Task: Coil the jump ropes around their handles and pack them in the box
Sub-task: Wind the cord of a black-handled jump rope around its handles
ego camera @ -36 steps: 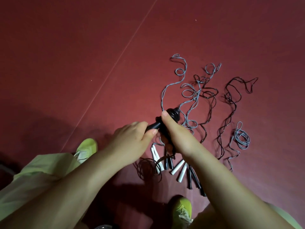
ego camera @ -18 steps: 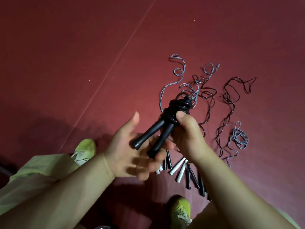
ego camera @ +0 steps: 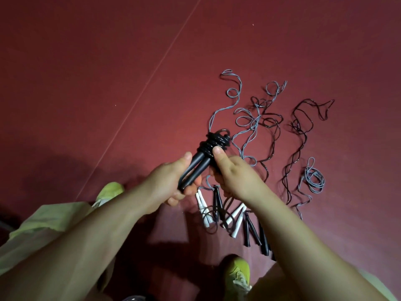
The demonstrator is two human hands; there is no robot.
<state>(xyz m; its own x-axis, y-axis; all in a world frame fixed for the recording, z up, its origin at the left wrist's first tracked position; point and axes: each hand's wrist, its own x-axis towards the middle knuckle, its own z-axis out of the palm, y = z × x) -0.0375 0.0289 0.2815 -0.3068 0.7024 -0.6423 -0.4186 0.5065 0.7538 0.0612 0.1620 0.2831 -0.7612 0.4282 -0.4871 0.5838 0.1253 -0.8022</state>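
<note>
The jump rope (ego camera: 213,144) I'm working on is sitting mid-frame between both hands, its black cord wound tight round the top of the two black handles (ego camera: 193,170), with one small loop poking out above the coil. I'm gripping the lower ends of the handles in my left hand (ego camera: 165,187), fingers curled under them, thumb lying along the side. My right hand (ego camera: 234,174) is holding the bundle just below the coil, thumb pressing on the wraps.

Half a second ago my left hand was lying open under the handles and they were splayed apart — now it is closing round them and they are lying nearly together. A second back the whole bundle was lower, down against the ropes on the floor (ego camera: 108,83). I'm judging the coiling of this one as about finished; what is left is tucking the end and packing it. The box isn't showing anywhere in view.

Grey ropes (ego camera: 245,118) and black ropes (ego camera: 303,131) are still lying loose in the right of the frame, with white handles (ego camera: 235,216) below my hands — several more remaining to be coiled.
</note>
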